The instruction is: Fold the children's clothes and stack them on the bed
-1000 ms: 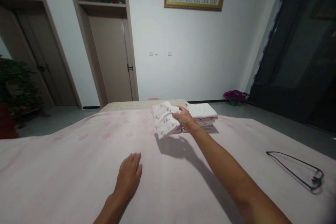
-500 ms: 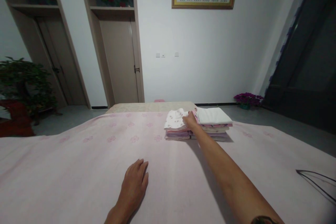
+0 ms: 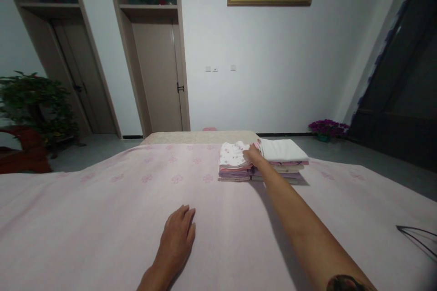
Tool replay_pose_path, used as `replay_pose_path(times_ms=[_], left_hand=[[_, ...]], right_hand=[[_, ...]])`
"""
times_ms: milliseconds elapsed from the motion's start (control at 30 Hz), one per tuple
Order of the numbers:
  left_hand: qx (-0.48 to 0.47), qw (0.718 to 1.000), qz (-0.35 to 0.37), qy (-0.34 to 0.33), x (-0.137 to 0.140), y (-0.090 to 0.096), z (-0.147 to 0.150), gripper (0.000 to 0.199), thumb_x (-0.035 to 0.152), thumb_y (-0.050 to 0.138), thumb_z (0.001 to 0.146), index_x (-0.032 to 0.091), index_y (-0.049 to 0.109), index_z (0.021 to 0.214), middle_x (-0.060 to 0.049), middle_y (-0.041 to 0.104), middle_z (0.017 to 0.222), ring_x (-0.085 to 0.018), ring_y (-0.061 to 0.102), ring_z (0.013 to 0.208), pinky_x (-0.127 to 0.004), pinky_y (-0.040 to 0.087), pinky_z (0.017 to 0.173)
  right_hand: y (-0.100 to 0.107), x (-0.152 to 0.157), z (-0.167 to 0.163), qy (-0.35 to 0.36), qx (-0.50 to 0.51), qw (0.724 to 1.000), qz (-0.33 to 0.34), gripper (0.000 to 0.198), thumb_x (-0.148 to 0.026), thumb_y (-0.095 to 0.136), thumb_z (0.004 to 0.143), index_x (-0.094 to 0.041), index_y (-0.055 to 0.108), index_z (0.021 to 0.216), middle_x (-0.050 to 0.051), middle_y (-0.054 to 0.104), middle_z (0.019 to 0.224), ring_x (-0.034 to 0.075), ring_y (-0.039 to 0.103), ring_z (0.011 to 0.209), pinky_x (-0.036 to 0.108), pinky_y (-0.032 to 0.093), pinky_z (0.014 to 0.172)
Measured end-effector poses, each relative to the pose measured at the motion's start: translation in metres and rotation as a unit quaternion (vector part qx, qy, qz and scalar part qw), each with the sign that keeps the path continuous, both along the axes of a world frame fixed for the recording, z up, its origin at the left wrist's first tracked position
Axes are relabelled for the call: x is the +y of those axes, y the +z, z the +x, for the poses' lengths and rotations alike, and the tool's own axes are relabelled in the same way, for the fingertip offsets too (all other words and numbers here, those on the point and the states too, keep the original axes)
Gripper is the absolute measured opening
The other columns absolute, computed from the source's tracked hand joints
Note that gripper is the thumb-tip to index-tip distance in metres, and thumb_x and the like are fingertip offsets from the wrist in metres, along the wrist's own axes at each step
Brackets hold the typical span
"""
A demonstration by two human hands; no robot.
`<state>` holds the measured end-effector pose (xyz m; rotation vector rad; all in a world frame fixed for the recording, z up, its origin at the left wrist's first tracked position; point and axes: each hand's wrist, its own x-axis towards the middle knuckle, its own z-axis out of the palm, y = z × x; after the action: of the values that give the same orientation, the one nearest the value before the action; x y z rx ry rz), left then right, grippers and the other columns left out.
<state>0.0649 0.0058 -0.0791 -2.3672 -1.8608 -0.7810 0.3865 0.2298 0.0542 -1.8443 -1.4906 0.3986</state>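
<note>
Two neat piles of folded clothes stand side by side on the pink bed sheet (image 3: 218,223). The left pile (image 3: 235,173) has a folded white garment with a small print (image 3: 232,153) on top. A plain white folded cloth (image 3: 284,150) tops the right pile (image 3: 290,175). My right hand (image 3: 253,154) reaches out to where the piles meet, its fingers bent and closed at the right edge of the printed garment; some fingertips are hidden. My left hand (image 3: 177,234) lies palm down on the sheet nearer to me, fingers extended, holding nothing.
A thin black looped wire or frame (image 3: 413,233) lies at the right. Beyond the sheet shows a beige surface (image 3: 201,137) with a pink object (image 3: 209,129) behind it. Purple flowers (image 3: 326,128) and a leafy plant (image 3: 36,107) stand on the floor.
The view has turned slightly, so everything sits a little further right in the picture. Both hands keep nearly the same places relative to the sheet and the piles.
</note>
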Motion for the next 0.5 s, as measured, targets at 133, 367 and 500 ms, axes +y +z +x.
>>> replay_pose_path(times_ms=[133, 367, 500], left_hand=[[-0.007, 1.0, 0.007, -0.004, 0.0, -0.001, 0.0, 0.043, 0.027, 0.043, 0.095, 0.017, 0.065, 0.131, -0.013, 0.061, 0.139, -0.027, 0.055, 0.132, -0.049, 0.041, 0.114], [0.006, 1.0, -0.008, -0.001, -0.001, 0.004, 0.001, 0.044, 0.026, 0.041, 0.096, 0.016, 0.064, 0.132, -0.013, 0.06, 0.141, -0.026, 0.054, 0.133, -0.049, 0.04, 0.115], [0.008, 1.0, -0.015, -0.003, -0.001, 0.004, 0.0, 0.044, 0.027, 0.042, 0.096, 0.016, 0.063, 0.133, -0.013, 0.059, 0.142, -0.026, 0.053, 0.134, -0.048, 0.039, 0.116]], right_hand=[[0.002, 0.001, -0.002, -0.011, -0.083, 0.996, -0.034, 0.06, -0.018, 0.059, 0.082, -0.004, 0.046, 0.139, 0.024, 0.065, 0.121, 0.033, 0.063, 0.111, 0.038, 0.048, 0.09], [0.01, -0.013, -0.036, 0.037, -0.241, 0.968, 0.055, 0.072, -0.02, 0.05, 0.088, -0.014, 0.027, 0.156, 0.019, 0.028, 0.162, 0.033, 0.018, 0.151, 0.049, 0.016, 0.119], [-0.003, -0.016, -0.042, 0.086, -0.32, 0.943, 0.019, 0.061, -0.038, 0.045, 0.096, -0.024, 0.034, 0.155, 0.011, 0.027, 0.164, 0.032, 0.01, 0.152, 0.057, 0.006, 0.119]])
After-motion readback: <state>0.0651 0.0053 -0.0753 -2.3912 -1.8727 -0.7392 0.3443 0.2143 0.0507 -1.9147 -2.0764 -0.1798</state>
